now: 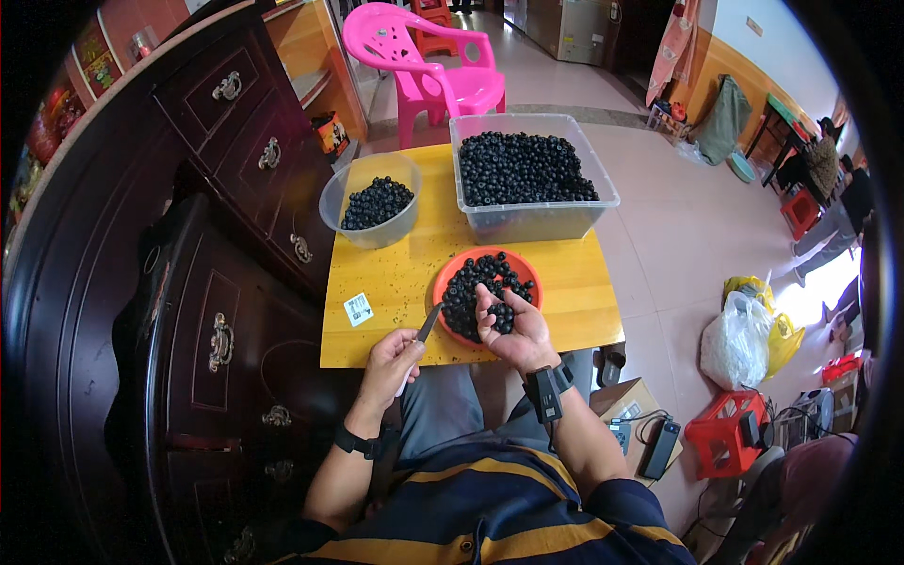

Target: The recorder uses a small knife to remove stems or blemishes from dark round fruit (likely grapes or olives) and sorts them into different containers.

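Observation:
My left hand (388, 365) grips a small knife (429, 322), its dark blade pointing up beside a round orange plate (538, 290). On the plate lie many small, round black fruits (490, 267). Over its near right part, my right hand (525, 341) is turned palm up, with fingers curled around several of the fruits (500, 318). A large clear rectangular tub (537, 219) beyond the plate holds a deep heap of similar fruits. To its left, a round translucent bowl (381, 235) contains a smaller pile.
The yellow table (386, 282) carries dark crumbs and a white label (358, 309). A dark wooden cabinet (226, 282) stands close on the left. Behind is a pink plastic chair (443, 85). On the right floor are a red crate (725, 433), plastic bags (739, 344) and a cardboard box (631, 405).

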Demonstrator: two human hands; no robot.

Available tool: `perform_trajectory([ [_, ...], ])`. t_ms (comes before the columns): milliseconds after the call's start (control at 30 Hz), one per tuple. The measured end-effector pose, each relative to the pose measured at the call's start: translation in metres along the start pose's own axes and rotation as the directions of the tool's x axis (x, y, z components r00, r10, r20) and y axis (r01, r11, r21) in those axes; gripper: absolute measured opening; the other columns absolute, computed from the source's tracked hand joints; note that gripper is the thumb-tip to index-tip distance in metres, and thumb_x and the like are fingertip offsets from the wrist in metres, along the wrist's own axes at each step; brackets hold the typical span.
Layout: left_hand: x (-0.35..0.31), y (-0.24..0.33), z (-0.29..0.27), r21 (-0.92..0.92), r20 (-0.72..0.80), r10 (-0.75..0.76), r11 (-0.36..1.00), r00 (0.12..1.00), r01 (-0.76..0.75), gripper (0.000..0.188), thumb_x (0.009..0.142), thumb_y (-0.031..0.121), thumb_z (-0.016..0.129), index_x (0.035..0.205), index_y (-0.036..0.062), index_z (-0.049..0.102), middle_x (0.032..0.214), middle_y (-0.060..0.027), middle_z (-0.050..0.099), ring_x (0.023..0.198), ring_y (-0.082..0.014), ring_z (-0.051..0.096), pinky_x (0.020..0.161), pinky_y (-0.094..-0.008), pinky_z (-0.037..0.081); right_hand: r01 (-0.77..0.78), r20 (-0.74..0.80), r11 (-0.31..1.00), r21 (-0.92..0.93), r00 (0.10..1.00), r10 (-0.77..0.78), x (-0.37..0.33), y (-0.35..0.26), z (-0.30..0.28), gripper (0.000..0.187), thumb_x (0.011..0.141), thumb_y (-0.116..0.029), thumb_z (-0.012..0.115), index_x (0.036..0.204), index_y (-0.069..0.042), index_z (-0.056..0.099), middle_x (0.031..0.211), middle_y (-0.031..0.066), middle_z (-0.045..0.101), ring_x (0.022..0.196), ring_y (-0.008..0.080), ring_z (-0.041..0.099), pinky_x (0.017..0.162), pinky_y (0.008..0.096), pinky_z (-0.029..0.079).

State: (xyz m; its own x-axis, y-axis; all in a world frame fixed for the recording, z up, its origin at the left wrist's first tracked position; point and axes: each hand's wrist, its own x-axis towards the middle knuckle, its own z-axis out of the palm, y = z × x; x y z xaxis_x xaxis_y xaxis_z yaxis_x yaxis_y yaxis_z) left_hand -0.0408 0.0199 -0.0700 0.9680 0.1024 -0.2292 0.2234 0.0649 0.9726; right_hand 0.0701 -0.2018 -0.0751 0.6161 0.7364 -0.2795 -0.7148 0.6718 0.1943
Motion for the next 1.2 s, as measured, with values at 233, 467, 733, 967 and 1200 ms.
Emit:
perform_trajectory([
  [233, -0.012, 0.009, 0.007, -0.055, 0.025, 0.031, 0.998, 0.999, -0.03, 0.023, 0.094, 0.022, 0.06, 0.107, 0.0031, 0.058, 0.077, 0.0005, 0.056, 0.06, -0.0062, 0.054, 0.053, -0.0192, 0.044, 0.064, 0.011, 0.995, -0.079, 0.998, -0.064, -0.013, 0.017, 0.001, 0.037, 0.102, -0.026, 0.041, 0.127, -0.003, 0.054, 0.12, 0.0129, 0.062, 0.097, 0.0236, 0.063, 0.079, 0.0347, 0.053],
  [467, -0.022, 0.035, 0.043, -0.028, 0.152, 0.068, 0.998, 0.986, -0.065, 0.009, 0.093, 0.013, 0.054, 0.089, 0.0052, 0.054, 0.073, 0.0004, 0.054, 0.059, -0.006, 0.051, 0.054, -0.0194, 0.041, 0.054, 0.034, 0.989, -0.135, 0.998, -0.049, -0.052, 0.045, 0.007, 0.043, 0.103, -0.03, 0.039, 0.135, -0.003, 0.048, 0.136, 0.0166, 0.052, 0.122, 0.0314, 0.052, 0.105, 0.0464, 0.04],
  [733, -0.028, 0.035, 0.078, 0.405, 0.154, 0.425, 0.797, 0.892, -0.449, 0.03, 0.083, 0.013, 0.069, 0.11, 0.0042, 0.062, 0.073, -0.0065, 0.065, 0.064, -0.0165, 0.064, 0.058, -0.0322, 0.05, 0.038, 0.14, 0.988, -0.15, 0.99, -0.017, -0.066, 0.048, -0.017, 0.045, 0.103, -0.03, 0.04, 0.135, 0.0, 0.047, 0.133, 0.0155, 0.055, 0.123, 0.0283, 0.051, 0.104, 0.0419, 0.041],
  [967, -0.028, 0.036, 0.08, 0.655, 0.248, 0.427, 0.587, 0.869, -0.476, 0.029, 0.079, 0.012, 0.069, 0.107, 0.0087, 0.063, 0.075, -0.0131, 0.066, 0.068, -0.033, 0.066, 0.058, -0.0404, 0.051, 0.058, 0.014, 0.977, -0.204, 0.998, -0.056, -0.076, 0.055, -0.008, 0.042, 0.103, -0.028, 0.039, 0.132, 0.0, 0.049, 0.128, 0.0133, 0.058, 0.117, 0.0259, 0.055, 0.104, 0.0424, 0.041],
  [1200, -0.026, 0.033, 0.09, 0.702, 0.226, 0.453, 0.539, 0.863, -0.466, 0.021, 0.08, 0.009, 0.069, 0.1, 0.0067, 0.065, 0.068, -0.0103, 0.064, 0.062, -0.0232, 0.067, 0.055, -0.0345, 0.05, 0.073, -0.069, 0.98, -0.186, 0.994, -0.087, -0.078, 0.05, -0.025, 0.033, 0.102, -0.027, 0.043, 0.117, -0.001, 0.058, 0.115, 0.0111, 0.063, 0.108, 0.0239, 0.059, 0.099, 0.0431, 0.045],
])
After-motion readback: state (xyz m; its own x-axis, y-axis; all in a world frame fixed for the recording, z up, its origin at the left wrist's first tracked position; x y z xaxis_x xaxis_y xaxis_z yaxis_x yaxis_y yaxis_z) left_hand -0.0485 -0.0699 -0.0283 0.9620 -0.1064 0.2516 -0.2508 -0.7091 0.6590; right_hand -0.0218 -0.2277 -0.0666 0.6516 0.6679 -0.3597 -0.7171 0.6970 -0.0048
